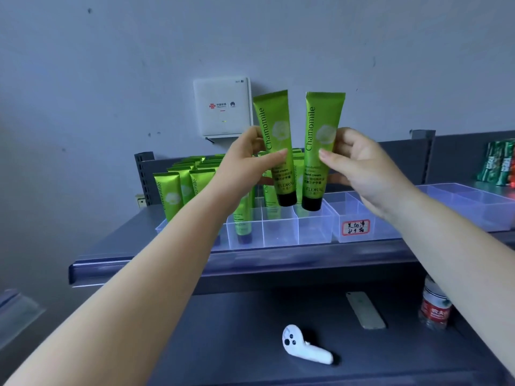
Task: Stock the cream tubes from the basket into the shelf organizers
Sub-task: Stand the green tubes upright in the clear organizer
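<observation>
Green tubes (195, 174) behind both hands (250, 162) partly hidden.

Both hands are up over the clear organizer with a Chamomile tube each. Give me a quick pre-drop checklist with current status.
1. Left hand grips the left tube: ok.
2. Right hand grips the right tube: ok.
3. Both tubes upright, black caps down: ok.
4. Tubes apart, not touching: ok.
5. Front compartments of the clear organizer below the caps look free: ok.
6. Tubes lined up exactly over one compartment each: cannot tell.
</observation>
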A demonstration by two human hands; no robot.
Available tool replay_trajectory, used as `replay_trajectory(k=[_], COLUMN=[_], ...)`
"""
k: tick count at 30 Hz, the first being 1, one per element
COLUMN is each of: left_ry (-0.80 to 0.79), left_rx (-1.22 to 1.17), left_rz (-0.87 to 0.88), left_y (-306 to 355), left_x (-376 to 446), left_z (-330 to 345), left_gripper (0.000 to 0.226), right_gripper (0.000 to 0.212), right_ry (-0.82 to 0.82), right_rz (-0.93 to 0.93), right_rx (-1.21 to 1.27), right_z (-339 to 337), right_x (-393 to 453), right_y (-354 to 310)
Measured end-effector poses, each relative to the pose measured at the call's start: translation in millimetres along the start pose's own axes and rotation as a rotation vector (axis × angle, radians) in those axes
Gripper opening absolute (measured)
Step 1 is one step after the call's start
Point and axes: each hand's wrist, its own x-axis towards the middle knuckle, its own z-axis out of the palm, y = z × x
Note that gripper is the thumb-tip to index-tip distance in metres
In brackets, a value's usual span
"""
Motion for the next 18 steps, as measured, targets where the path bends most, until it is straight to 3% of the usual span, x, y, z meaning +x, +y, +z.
replay_trajectory(k=[18], left_ry=[0.122], left_rx=[0.238], left_rz=[-0.085], left_y=[-24.5], left_x=[26.6], left_z=[14.5], left_gripper=[0.025], right_gripper=[0.022], right_ry=[-0.034], right_rz=[0.1], right_rx=[-0.145], right_z=[-28.4], right_x=[27.4], right_y=[43.2])
